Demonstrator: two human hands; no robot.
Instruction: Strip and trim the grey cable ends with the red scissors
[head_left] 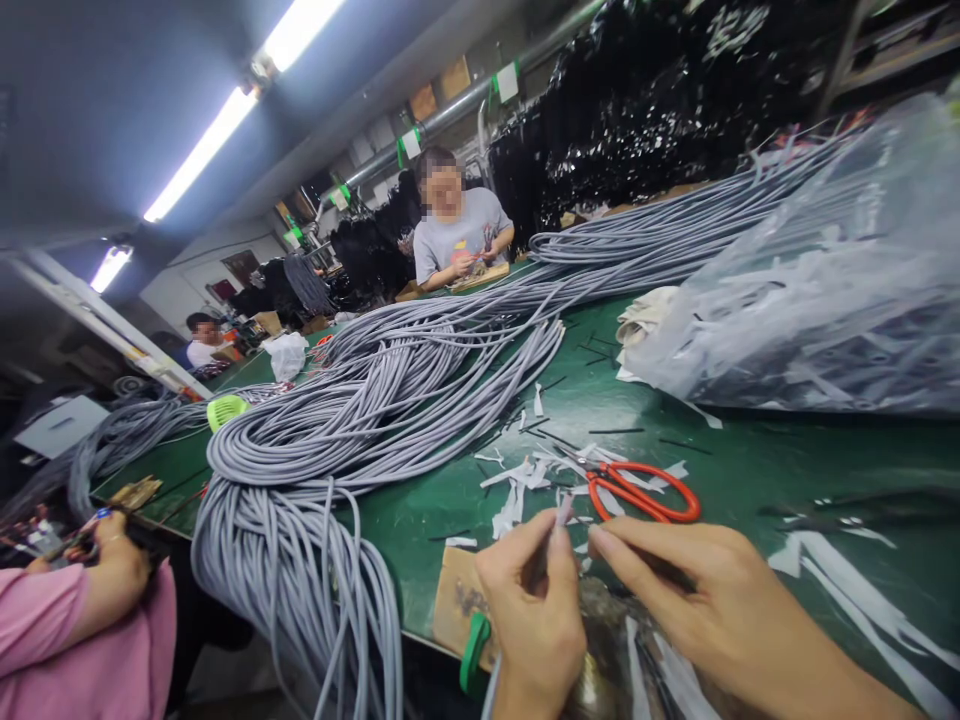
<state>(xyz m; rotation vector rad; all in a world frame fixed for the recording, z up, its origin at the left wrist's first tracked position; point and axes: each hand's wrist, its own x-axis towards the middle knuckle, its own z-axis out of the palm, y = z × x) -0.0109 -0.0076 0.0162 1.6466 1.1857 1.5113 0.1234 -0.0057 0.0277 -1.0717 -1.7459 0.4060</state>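
Observation:
My left hand (536, 600) pinches a pale tip (564, 508) between thumb and forefinger, apparently the end of a grey cable (491, 690) running below the hand. Just to the right, my right hand (675, 570) is also pinched closed; whatever lies between its fingertips is too small to make out. The two hands are close but apart. Beyond them, scissors with red handles (649, 492) lie on the green table (600, 455) among white scraps (514, 500). A wooden board (454, 600) with a green clamp (474, 650) sits under and beside my left hand.
Long bundles of grey cable (300, 440) cover the table's left and middle and hang over its front edge. A clear plastic bag (810, 320) of white strips stands at right. One person (461, 235) works across the table, another in a pink top (90, 630) at left.

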